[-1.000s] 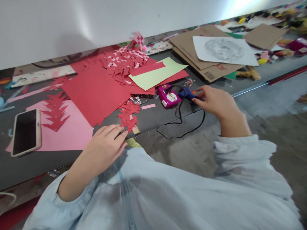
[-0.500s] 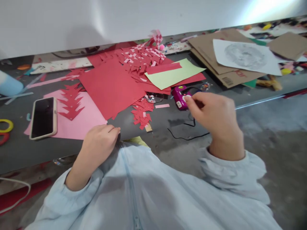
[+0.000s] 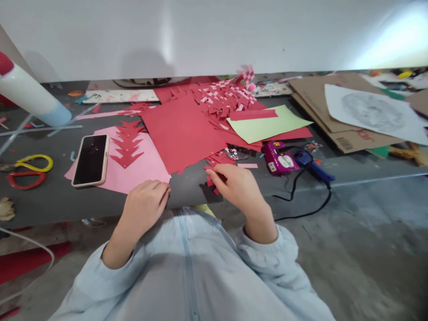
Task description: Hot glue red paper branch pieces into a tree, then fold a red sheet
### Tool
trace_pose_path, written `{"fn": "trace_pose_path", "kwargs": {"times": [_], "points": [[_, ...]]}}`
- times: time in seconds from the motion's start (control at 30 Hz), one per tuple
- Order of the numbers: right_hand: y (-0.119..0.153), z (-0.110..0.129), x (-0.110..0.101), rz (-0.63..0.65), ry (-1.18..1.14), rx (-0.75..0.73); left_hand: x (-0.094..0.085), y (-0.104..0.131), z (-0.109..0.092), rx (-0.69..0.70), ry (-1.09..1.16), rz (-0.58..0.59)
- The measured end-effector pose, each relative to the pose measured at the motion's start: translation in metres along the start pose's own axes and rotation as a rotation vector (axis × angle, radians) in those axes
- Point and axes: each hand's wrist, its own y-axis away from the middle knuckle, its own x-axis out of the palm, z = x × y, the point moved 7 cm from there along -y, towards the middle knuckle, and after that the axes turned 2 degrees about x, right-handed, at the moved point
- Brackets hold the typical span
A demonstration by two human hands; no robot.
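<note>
My left hand (image 3: 145, 205) rests with curled fingers at the table's front edge, by the corner of a pink sheet (image 3: 150, 162); what its fingers hold, if anything, is hidden. My right hand (image 3: 237, 185) is over small red paper scraps (image 3: 219, 157), thumb and forefinger pinched; nothing can be made out between them. Between and beyond both hands lies a large red sheet (image 3: 183, 133). A zigzag-cut red paper strip (image 3: 127, 145) and a phone (image 3: 91, 160) lie on the pink sheet. A purple device (image 3: 280, 159) sits right of my right hand.
Scissors (image 3: 30, 171) and a white-and-blue bottle (image 3: 36, 96) are at the left. A pale green sheet (image 3: 264, 127) lies behind the purple device. A blue tool (image 3: 312, 166) with a black cord hangs near the edge. Cardboard (image 3: 347, 142) and a printed sheet (image 3: 371, 111) lie at the right.
My right hand has moved left from the purple device to the red scraps, uncovering the blue tool. The view has shifted, showing more of the scissors and bottle. My left hand stays by the pink sheet.
</note>
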Motion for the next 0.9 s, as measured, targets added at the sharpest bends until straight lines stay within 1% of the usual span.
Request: {"fn": "trace_pose_path", "kwargs": {"times": [0.13,0.2,0.27,0.4,0.53,0.67,0.8,0.9], "points": [[-0.006,0.009,0.017,-0.002,-0.017,0.043,0.008,-0.009,0.014,-0.064,0.014,-0.165],[-0.010,0.009,0.021,-0.007,-0.011,0.060,0.013,-0.014,0.022,-0.092,0.013,-0.235],[-0.013,0.005,0.021,-0.019,-0.009,0.094,0.019,-0.017,0.030,-0.109,0.023,-0.295],[-0.017,-0.009,0.017,-0.043,0.019,0.178,0.029,-0.018,0.040,-0.106,0.062,-0.363],[-0.018,-0.014,0.014,-0.041,0.042,0.215,0.034,-0.017,0.042,-0.086,0.118,-0.375],[-0.017,-0.011,0.014,-0.012,0.042,0.212,0.034,-0.019,0.043,-0.089,0.163,-0.369],[-0.016,-0.007,0.012,0.004,0.050,0.210,0.034,-0.021,0.044,-0.100,0.188,-0.333],[-0.013,-0.008,0.013,0.006,0.073,0.228,0.037,-0.022,0.046,-0.115,0.197,-0.301]]}}
